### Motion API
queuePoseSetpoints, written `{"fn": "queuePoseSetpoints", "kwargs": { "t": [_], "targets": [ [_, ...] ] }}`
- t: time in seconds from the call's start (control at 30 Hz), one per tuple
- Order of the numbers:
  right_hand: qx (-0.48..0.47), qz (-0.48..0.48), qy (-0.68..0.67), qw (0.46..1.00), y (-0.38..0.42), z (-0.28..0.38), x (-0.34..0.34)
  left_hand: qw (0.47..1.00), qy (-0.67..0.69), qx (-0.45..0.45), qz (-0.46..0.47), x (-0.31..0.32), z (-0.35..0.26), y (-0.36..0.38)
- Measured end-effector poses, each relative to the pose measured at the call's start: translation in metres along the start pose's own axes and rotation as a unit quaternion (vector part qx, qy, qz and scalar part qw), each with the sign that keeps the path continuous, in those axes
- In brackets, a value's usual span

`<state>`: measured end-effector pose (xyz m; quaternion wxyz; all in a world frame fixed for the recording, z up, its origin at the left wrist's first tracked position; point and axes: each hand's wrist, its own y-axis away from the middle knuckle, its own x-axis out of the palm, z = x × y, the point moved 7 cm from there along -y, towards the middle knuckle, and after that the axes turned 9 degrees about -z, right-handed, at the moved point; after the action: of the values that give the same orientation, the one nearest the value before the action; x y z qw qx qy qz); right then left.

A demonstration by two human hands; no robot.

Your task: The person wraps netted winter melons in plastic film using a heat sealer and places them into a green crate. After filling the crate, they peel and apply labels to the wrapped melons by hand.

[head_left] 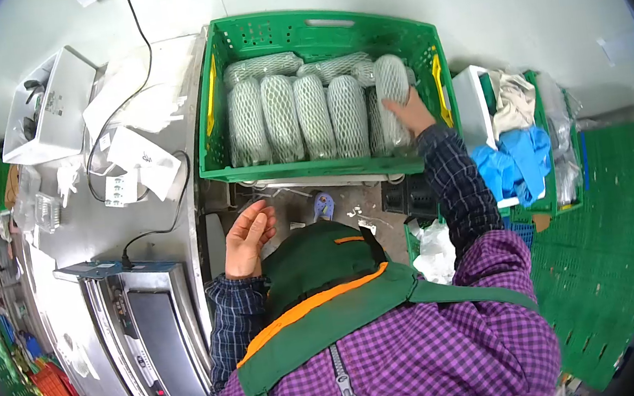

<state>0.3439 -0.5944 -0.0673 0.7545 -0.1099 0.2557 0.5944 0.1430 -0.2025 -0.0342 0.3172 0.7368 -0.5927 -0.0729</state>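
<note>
My right hand closes around a long, pale-green vegetable in a white foam net. That vegetable stands upright at the right end of a green crate. Several more netted vegetables stand beside it in a row, and others lie on their sides along the back of the crate. My left hand hovers in front of the crate's left corner, palm turned up, fingers loosely curled, and nothing visible in it.
Left of the crate is a metal table with a wrapping machine, papers, a black cable and a white box. On the right, blue cloth hangs over another container. Purple-blue scissors-like handles show below the crate.
</note>
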Motion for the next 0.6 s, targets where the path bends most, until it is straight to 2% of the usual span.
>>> {"fn": "queuePoseSetpoints", "kwargs": {
  "t": [0.1,0.17,0.2,0.23,0.27,0.33,0.37,0.4,0.43,0.5,0.53,0.6],
  "targets": [
    [-0.059,0.011,0.214,0.975,-0.012,-0.067,0.032,0.999,-0.01,-0.009,-0.048,0.012,-0.007,-0.012],
    [-0.065,0.028,0.312,0.948,-0.026,-0.129,0.049,0.997,0.005,-0.001,-0.078,0.004,-0.005,-0.023],
    [-0.039,0.063,0.257,0.964,-0.024,-0.11,0.04,0.996,0.0,0.007,-0.093,0.0,-0.009,-0.028],
    [-0.067,0.086,0.255,0.961,-0.03,-0.106,0.042,0.994,-0.005,0.011,-0.108,-0.006,-0.013,-0.032],
    [-0.053,0.063,0.303,0.949,-0.025,-0.098,0.039,0.992,0.002,0.016,-0.124,-0.011,-0.017,-0.034],
    [-0.042,0.074,0.274,0.958,-0.024,-0.083,0.032,0.988,0.007,0.042,-0.151,-0.034,-0.026,-0.045],
    [-0.071,0.042,0.264,0.961,-0.014,-0.053,0.026,0.981,0.012,0.078,-0.176,-0.053,-0.026,-0.053],
    [-0.114,-0.028,0.279,0.953,-0.017,-0.047,0.021,0.97,-0.007,0.092,-0.224,-0.076,-0.029,-0.059],
    [-0.121,-0.024,0.279,0.952,-0.014,-0.032,0.022,0.957,-0.026,0.105,-0.27,-0.1,-0.034,-0.065],
    [-0.079,-0.048,0.166,0.982,-0.002,0.02,0.021,0.916,-0.032,0.111,-0.384,-0.155,-0.034,-0.081],
    [-0.114,-0.075,0.107,0.985,0.005,0.047,0.028,0.888,-0.047,0.13,-0.438,-0.182,-0.034,-0.088],
    [-0.137,-0.038,0.074,0.987,0.015,0.098,0.056,0.839,-0.094,0.16,-0.512,-0.214,-0.052,-0.091]
  ]
}}
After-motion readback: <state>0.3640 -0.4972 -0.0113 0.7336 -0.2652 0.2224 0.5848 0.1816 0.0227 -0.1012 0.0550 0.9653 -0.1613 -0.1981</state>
